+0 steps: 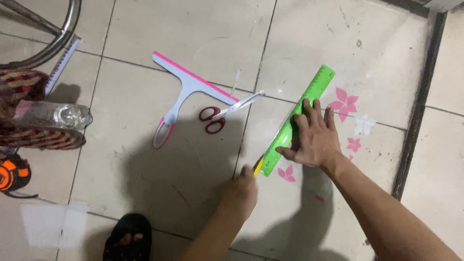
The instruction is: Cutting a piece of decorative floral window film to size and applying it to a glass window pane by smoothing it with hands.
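Observation:
My right hand [313, 137] lies flat on a green ruler [316, 87] that runs slantwise over a clear film with pink and white flower prints [344, 103] on the tiled floor. My left hand [240, 192] is closed around a yellow tool [258, 167], whose tip touches the ruler's near end. Red-handled scissors [218, 116] lie partly open to the left of the ruler. Beside them lies a pink and pale-blue squeegee [186, 89].
A clear plastic bottle [58, 116] lies on a woven mat [34, 137] at the left, under a metal chair leg [63, 34]. A white ruler [63, 63], an orange tape measure [12, 174], a dark sandal [126, 237] and a dark floor strip [418, 106] are also around.

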